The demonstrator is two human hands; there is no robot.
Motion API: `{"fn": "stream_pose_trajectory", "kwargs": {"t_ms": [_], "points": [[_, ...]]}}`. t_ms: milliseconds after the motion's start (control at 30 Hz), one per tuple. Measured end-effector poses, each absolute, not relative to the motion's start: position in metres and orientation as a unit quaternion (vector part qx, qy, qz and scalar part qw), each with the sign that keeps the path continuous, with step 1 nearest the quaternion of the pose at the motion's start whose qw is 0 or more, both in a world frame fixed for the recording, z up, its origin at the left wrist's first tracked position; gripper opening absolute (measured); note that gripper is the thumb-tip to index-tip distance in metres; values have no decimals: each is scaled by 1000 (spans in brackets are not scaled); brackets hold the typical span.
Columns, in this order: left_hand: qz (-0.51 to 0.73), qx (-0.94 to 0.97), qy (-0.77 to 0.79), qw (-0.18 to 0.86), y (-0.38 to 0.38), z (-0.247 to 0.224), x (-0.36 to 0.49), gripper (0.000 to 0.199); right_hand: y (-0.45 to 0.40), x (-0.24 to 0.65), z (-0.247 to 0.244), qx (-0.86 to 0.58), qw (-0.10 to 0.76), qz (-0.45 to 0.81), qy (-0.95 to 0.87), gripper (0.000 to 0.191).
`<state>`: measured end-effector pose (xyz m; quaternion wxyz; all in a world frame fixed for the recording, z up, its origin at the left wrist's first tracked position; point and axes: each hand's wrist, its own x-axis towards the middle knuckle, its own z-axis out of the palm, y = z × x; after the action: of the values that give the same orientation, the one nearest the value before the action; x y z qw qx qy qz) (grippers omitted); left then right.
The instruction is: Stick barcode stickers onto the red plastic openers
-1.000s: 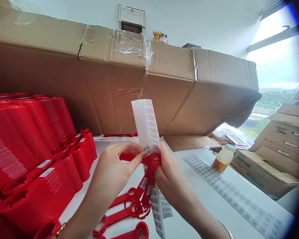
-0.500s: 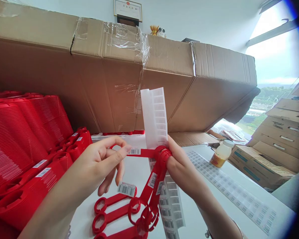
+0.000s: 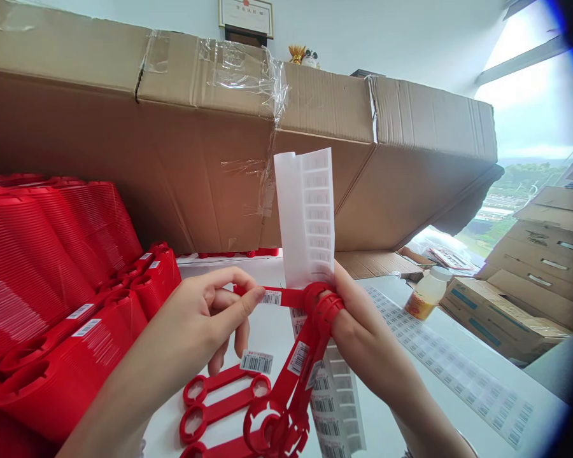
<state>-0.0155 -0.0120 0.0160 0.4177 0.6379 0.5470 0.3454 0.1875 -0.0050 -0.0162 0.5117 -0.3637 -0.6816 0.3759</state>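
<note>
My left hand is closed, thumb and index finger pinching the far end of a flat red plastic strip with ring ends. A white barcode label lies on that strip beside my thumb. Another barcode label hangs by a lower left fingertip; whether it sticks there I cannot tell. My right hand grips a bent sheet of barcode labels, upright above the hand. Red rings circle its fingers, and several labelled red strips hang down from them.
More red ringed strips lie on the white table. Tall stacks of red pieces stand left. A label sheet and a jar are right. A large cardboard box looms behind; smaller cartons stand far right.
Both hands have shifted slightly right in view with the strips and the label sheet. My left thumb and index finger now cover more of the strip's end. The loose label moved along with the left hand.
</note>
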Motion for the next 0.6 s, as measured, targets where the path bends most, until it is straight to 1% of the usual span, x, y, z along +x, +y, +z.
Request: {"fn": "stream_pose_trajectory", "kwargs": {"t_ms": [433,600], "points": [[365,634,558,391,-16,15,-9,41,-4,188,-18,-377,517,353,-683,34],[372,645,556,369,-17,13,-5,38,-6,187,-19,-374,515,366,-679,39]]}}
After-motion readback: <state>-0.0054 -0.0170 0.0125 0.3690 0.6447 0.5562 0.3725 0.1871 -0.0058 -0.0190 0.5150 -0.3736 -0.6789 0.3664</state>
